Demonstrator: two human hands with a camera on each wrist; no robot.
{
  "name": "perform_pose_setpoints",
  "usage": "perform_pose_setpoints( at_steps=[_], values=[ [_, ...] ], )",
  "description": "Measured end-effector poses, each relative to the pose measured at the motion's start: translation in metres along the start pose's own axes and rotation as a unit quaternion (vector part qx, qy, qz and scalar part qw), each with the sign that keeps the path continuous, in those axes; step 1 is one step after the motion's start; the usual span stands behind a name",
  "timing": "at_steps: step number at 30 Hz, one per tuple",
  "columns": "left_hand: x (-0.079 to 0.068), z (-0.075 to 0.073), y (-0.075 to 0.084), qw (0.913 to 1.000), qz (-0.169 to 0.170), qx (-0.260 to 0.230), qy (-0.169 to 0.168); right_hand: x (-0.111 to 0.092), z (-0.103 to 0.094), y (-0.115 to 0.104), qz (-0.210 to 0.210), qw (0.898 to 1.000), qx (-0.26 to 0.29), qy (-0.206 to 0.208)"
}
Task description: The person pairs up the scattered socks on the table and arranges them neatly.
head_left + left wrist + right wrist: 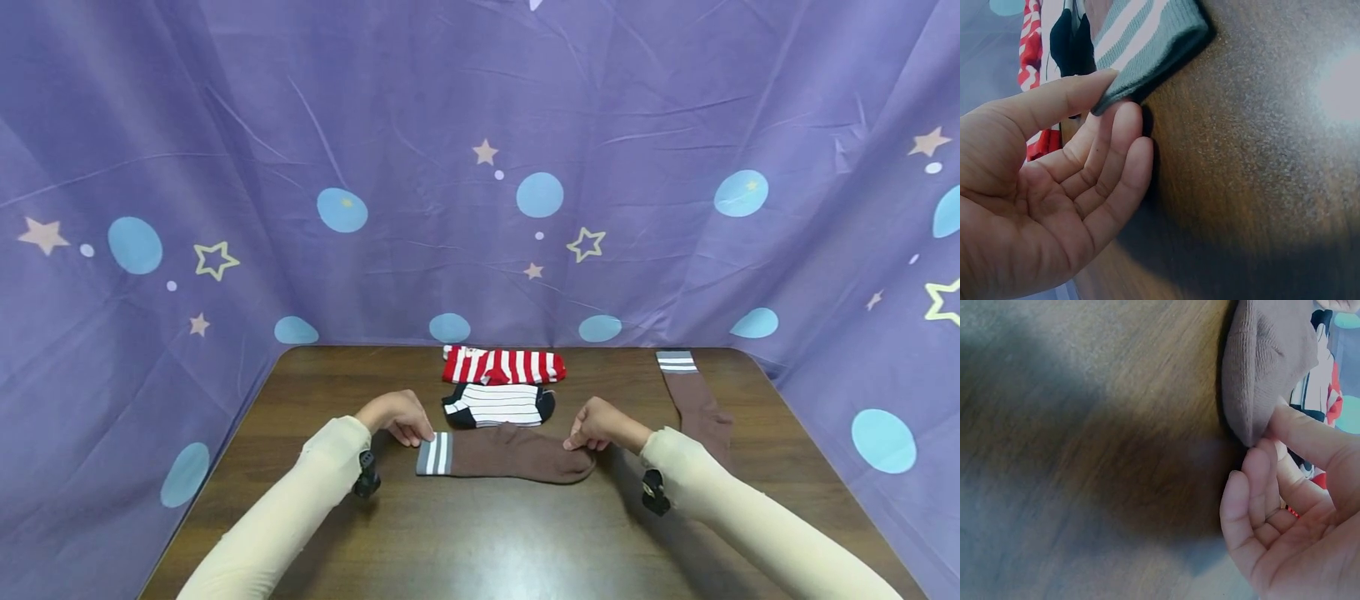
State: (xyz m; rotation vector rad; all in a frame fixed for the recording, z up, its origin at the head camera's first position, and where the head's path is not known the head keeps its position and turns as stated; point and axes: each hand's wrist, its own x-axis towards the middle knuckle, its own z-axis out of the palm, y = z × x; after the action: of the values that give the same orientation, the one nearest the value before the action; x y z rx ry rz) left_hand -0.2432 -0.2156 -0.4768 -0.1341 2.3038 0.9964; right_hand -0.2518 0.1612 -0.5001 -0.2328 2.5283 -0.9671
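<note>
A brown sock point(510, 454) with a grey cuff and white stripes lies flat across the table, cuff to the left. My left hand point(401, 418) pinches the cuff's upper corner; in the left wrist view the thumb lies over the grey cuff point(1160, 47) with fingers beneath. At the toe end, my right hand point(600, 425) pinches the sock's edge; the right wrist view has the brown toe point(1260, 375) between thumb and fingers. Just behind lies a white sock point(501, 405) with black lines, heel and toe. Farther back is a red-and-white striped sock point(506, 365).
A second brown sock point(699, 404) with a grey striped cuff lies at the table's right side, partly hidden by the right forearm. The wooden table point(480, 533) meets a purple curtain point(450, 167) at its back and sides.
</note>
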Motion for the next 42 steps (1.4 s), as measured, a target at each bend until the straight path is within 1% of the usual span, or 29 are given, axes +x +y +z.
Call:
perform_pose_setpoints(
  at_steps=[3,5,7,9,10,11,12,13,15,16,18,20,23,26,29,30,35,37,39,42],
  values=[
    [-0.001,-0.001,0.006,0.9996,-0.006,0.027,-0.002,-0.002,-0.002,0.001,-0.002,1.0,-0.001,-0.01],
    [-0.002,-0.003,0.012,0.9978,-0.014,0.063,0.016,-0.003,-0.005,0.001,-0.005,1.0,-0.002,-0.018],
    [-0.003,-0.007,0.021,0.9918,-0.024,0.111,0.059,-0.004,-0.009,0.001,-0.014,0.999,-0.003,-0.03],
    [-0.004,-0.011,0.032,0.9826,-0.029,0.145,0.112,-0.004,-0.017,0.0,-0.016,0.999,0.006,-0.04],
    [-0.004,-0.013,0.038,0.9784,-0.026,0.151,0.139,-0.004,-0.021,0.0,-0.018,0.999,0.007,-0.044],
    [-0.003,-0.014,0.044,0.9759,-0.021,0.145,0.162,-0.004,-0.027,0.0,-0.019,0.999,0.014,-0.048],
    [-0.002,-0.014,0.051,0.9765,-0.011,0.124,0.176,-0.004,-0.033,0.0,-0.02,0.998,0.02,-0.051],
    [-0.001,-0.013,0.058,0.9791,0.004,0.09,0.182,-0.004,-0.04,0.0,-0.02,0.998,0.029,-0.054],
    [0.002,-0.009,0.073,0.9847,0.036,0.007,0.17,-0.005,-0.056,0.001,-0.019,0.997,0.051,-0.059],
    [0.004,-0.005,0.08,0.9857,0.05,-0.036,0.157,-0.006,-0.065,0.002,-0.018,0.996,0.065,-0.061],
    [0.008,0.004,0.096,0.9842,0.071,-0.109,0.121,-0.007,-0.082,0.004,-0.012,0.993,0.099,-0.062],
    [0.013,0.015,0.112,0.9816,0.082,-0.151,0.083,-0.009,-0.099,0.007,-0.003,0.989,0.134,-0.059],
    [0.019,0.034,0.135,0.977,0.092,-0.19,0.033,-0.013,-0.123,0.013,0.005,0.981,0.185,-0.055],
    [0.026,0.054,0.156,0.9697,0.096,-0.224,-0.011,-0.016,-0.144,0.021,0.005,0.971,0.235,-0.053],
    [0.035,0.076,0.175,0.9598,0.098,-0.259,-0.046,-0.018,-0.159,0.032,0.019,0.954,0.295,-0.042],
    [0.038,0.084,0.181,0.9556,0.098,-0.272,-0.057,-0.018,-0.163,0.037,0.021,0.951,0.307,-0.04],
    [0.051,0.122,0.203,0.9345,0.092,-0.327,-0.107,-0.023,-0.176,0.06,0.051,0.929,0.365,-0.022],
    [0.055,0.137,0.208,0.9285,0.09,-0.339,-0.124,-0.026,-0.177,0.067,0.064,0.925,0.375,-0.009],
    [0.058,0.151,0.212,0.9249,0.087,-0.346,-0.132,-0.029,-0.179,0.074,0.083,0.921,0.38,0.015],
    [0.06,0.17,0.219,0.9217,0.081,-0.353,-0.14,-0.035,-0.179,0.083,0.114,0.921,0.367,0.061]
  ],
)
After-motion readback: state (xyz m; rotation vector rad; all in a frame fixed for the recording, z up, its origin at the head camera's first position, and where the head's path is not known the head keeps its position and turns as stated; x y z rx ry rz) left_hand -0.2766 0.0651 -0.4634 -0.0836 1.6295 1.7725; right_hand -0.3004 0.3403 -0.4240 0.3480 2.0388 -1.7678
